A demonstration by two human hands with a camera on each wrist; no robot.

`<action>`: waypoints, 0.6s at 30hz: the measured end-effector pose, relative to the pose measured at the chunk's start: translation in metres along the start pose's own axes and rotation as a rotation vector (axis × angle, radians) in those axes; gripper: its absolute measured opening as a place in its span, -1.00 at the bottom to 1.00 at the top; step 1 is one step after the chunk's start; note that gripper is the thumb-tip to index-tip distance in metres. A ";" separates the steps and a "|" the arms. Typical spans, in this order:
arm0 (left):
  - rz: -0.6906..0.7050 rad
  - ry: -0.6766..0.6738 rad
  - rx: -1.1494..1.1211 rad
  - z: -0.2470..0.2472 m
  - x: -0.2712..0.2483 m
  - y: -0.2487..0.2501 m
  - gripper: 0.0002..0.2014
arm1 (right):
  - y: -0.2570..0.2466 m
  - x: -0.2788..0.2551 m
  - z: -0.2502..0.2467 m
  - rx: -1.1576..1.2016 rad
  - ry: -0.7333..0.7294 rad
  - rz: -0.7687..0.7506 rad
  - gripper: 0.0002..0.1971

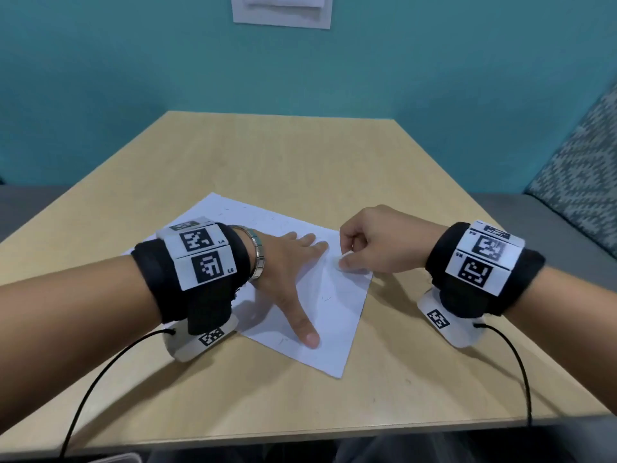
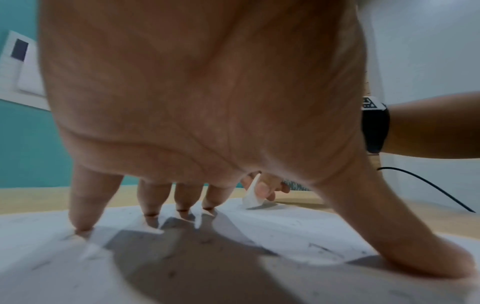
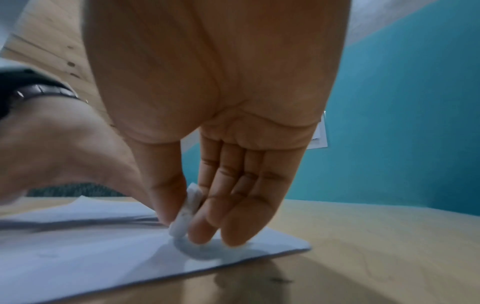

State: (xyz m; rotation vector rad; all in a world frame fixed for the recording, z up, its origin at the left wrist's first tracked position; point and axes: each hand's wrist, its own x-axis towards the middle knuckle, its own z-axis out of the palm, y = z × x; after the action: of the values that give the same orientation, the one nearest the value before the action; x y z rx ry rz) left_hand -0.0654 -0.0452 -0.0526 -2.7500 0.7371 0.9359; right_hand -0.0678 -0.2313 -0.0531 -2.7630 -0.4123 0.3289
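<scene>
A white sheet of paper (image 1: pixel 334 315) with faint pencil marks lies at an angle on the wooden table (image 1: pixel 300 155). My left hand (image 1: pixel 287 262) presses flat on the paper, fingers straight and spread, thumb stretched toward me; the left wrist view shows the fingertips (image 2: pixel 83 224) touching the sheet (image 2: pixel 285 226). My right hand (image 1: pixel 364 252) is at the paper's right corner and pinches a small white eraser (image 3: pixel 185 211) between thumb and fingers, its lower end on the paper (image 3: pixel 78 246). The eraser (image 2: pixel 250 195) also shows beyond my left fingers.
Teal wall behind the table with a white notice (image 1: pixel 282 10) on it. A patterned cushioned seat (image 1: pixel 581 168) stands at the right. Black cables (image 1: pixel 100 379) hang from both wrist units over the table's near edge. Bare tabletop surrounds the paper.
</scene>
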 end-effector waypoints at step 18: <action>0.096 0.007 0.018 0.001 0.017 -0.015 0.22 | -0.028 0.002 0.014 0.012 -0.188 -0.130 -0.87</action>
State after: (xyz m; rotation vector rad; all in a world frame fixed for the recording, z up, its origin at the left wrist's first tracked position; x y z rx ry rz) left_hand -0.0469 -0.0385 -0.0640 -2.7247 0.8809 0.9332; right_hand -0.0766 -0.2012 -0.0561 -2.6867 -0.6317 0.5580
